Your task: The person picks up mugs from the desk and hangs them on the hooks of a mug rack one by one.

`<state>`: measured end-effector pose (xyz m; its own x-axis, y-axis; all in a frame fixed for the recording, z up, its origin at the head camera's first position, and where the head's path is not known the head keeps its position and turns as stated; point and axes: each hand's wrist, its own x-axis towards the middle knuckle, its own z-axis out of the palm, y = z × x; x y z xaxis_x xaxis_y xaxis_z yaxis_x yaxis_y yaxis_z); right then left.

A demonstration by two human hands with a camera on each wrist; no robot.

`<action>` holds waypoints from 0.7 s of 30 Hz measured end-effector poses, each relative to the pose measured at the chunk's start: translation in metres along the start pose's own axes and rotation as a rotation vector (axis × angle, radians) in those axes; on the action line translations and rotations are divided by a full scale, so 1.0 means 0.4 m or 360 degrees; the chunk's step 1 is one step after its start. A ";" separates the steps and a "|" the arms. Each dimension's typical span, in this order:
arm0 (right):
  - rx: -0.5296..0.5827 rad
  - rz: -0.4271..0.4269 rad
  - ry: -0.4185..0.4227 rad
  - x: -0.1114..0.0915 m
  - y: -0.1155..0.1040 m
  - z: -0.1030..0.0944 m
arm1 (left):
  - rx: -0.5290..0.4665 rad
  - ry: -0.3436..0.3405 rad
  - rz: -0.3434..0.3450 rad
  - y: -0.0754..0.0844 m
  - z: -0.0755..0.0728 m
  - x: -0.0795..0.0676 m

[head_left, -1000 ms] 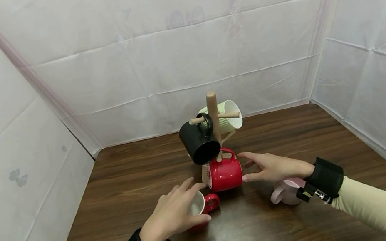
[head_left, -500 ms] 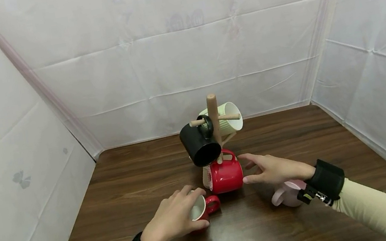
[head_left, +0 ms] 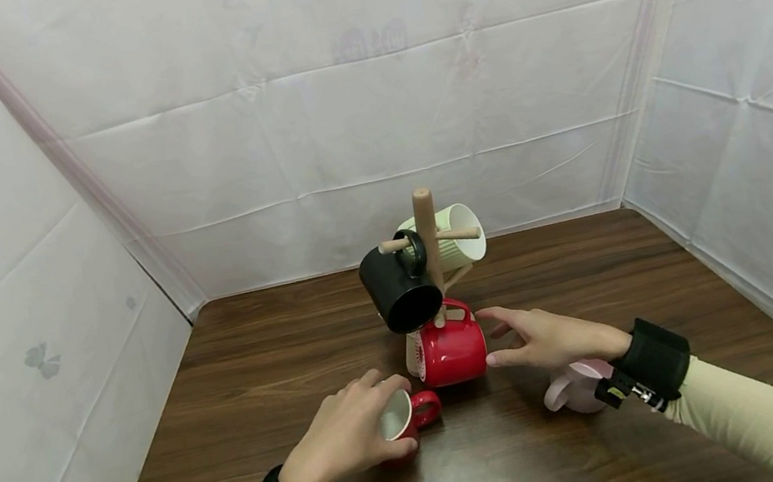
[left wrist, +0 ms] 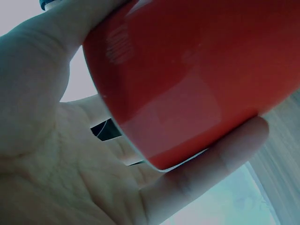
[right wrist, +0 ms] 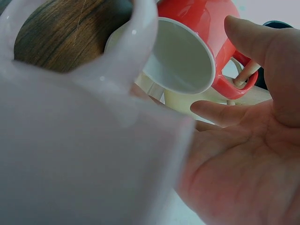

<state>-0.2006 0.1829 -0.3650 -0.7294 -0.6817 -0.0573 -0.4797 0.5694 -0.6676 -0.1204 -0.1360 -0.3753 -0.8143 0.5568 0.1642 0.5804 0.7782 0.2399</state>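
Note:
My left hand (head_left: 348,428) holds a red mug (head_left: 406,450) by its rim from above, thumb on the near side and fingers on the far side. This mug is white inside, with its handle pointing right; the left wrist view shows its red wall (left wrist: 187,79) between thumb and fingers. Another red mug (head_left: 453,353) hangs low on a wooden mug tree (head_left: 424,210), its handle over a peg. Beside it my right hand (head_left: 553,334) has thumb and fingers spread, holding nothing. In the right wrist view, the palm (right wrist: 243,154) faces that mug's white mouth (right wrist: 180,58).
A black mug (head_left: 397,286) and a pale green mug (head_left: 461,233) hang higher on the tree. Under my right wrist stands a pink mug (head_left: 579,389), partly hidden. White sheeting (head_left: 368,126) walls the back and sides of the brown wooden table (head_left: 260,354).
My left hand has lowered slightly onto the red mug, and its fingers have closed in on the rim. The right hand stays beside the hanging red mug.

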 end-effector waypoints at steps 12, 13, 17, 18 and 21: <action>0.0015 -0.0008 0.0003 -0.002 -0.003 -0.003 | -0.0221 0.0047 -0.0051 -0.028 -0.006 -0.003; 0.0017 -0.0007 0.0001 -0.002 -0.003 -0.003 | -0.0237 0.0052 -0.0056 -0.029 -0.006 -0.005; 0.0028 -0.0018 0.0002 -0.002 -0.001 -0.002 | -0.0283 0.0083 -0.0079 -0.030 -0.008 -0.012; 0.0026 -0.0019 0.0005 -0.002 0.000 -0.002 | -0.0298 0.0095 -0.0080 -0.029 -0.010 -0.013; 0.0025 -0.0036 0.0018 -0.002 0.001 -0.002 | -0.0362 0.0128 -0.0070 -0.025 -0.014 -0.016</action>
<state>-0.2006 0.1841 -0.3647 -0.7241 -0.6889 -0.0336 -0.4884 0.5465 -0.6803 -0.1212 -0.1489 -0.3735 -0.8417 0.4918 0.2226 0.5358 0.7106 0.4561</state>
